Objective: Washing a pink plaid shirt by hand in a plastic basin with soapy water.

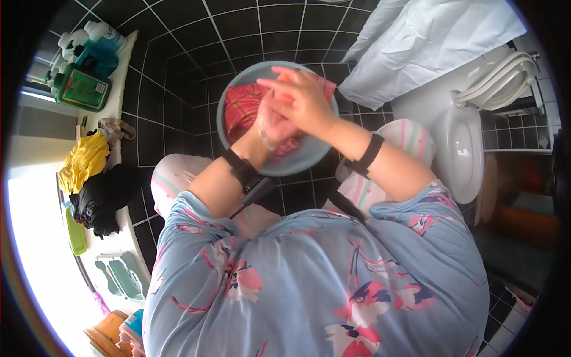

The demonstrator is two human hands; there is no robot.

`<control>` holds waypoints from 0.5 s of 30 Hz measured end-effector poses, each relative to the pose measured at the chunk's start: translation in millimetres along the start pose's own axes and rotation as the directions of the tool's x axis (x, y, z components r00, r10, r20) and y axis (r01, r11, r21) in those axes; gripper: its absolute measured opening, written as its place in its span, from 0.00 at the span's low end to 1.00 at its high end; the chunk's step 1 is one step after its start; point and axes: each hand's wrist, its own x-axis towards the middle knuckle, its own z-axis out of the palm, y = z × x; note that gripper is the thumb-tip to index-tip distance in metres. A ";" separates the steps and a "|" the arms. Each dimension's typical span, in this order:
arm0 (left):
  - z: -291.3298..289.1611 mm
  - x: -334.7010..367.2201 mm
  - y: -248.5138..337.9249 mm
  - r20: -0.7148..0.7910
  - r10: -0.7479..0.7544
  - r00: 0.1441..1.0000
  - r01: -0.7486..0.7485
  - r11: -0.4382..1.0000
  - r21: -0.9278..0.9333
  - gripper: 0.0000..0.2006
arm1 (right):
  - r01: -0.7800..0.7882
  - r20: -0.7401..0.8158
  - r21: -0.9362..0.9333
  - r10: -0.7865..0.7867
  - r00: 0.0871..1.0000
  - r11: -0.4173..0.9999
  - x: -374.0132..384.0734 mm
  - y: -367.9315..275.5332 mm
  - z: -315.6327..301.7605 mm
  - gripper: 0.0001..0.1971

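Red-and-pink plaid cloth [241,110], soft and crumpled, lies bunched in a round, pale blue, smooth-walled basin [306,160] at 12 o'clock, with a flatter corner reaching the basin's 2 o'clock side. Above it, the person's bare right hand [306,107] crosses over the bare left hand [275,122]. The right fingers are stretched out and spread; the left fingers are partly hidden and blurred, so whether they hold any fabric cannot be told. The work looks under way rather than finished: the cloth is gathered in the basin, not yet taken out, and how wet it is cannot be judged. Glossy black square tiles [172,113] with thin white joints surround the basin; a creased white curtain [422,47] hangs at 1 o'clock, and a crumpled yellow fabric bundle [86,160] sits at 9 o'clock.
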 end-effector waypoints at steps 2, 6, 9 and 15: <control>2.9 1.7 -2.7 -0.092 -0.013 0.996 0.020 0.997 0.076 0.20 | -0.054 -0.073 -0.090 0.047 0.996 0.995 12.1 27.6 -7.7 0.21; -1.7 2.5 -0.3 -0.097 -0.065 0.993 0.079 0.986 0.145 0.21 | -0.216 -0.149 -0.062 0.205 0.967 0.974 12.3 38.8 -8.3 0.19; -19.7 9.8 8.9 -0.106 0.022 0.994 -0.010 0.994 0.105 0.21 | -0.193 -0.115 0.262 0.229 0.967 0.946 14.1 10.1 12.6 0.17; -39.8 0.8 11.4 0.003 0.052 0.999 -0.052 0.999 -0.013 0.22 | 0.102 -0.040 0.099 -0.098 0.994 0.990 4.7 5.5 8.1 0.13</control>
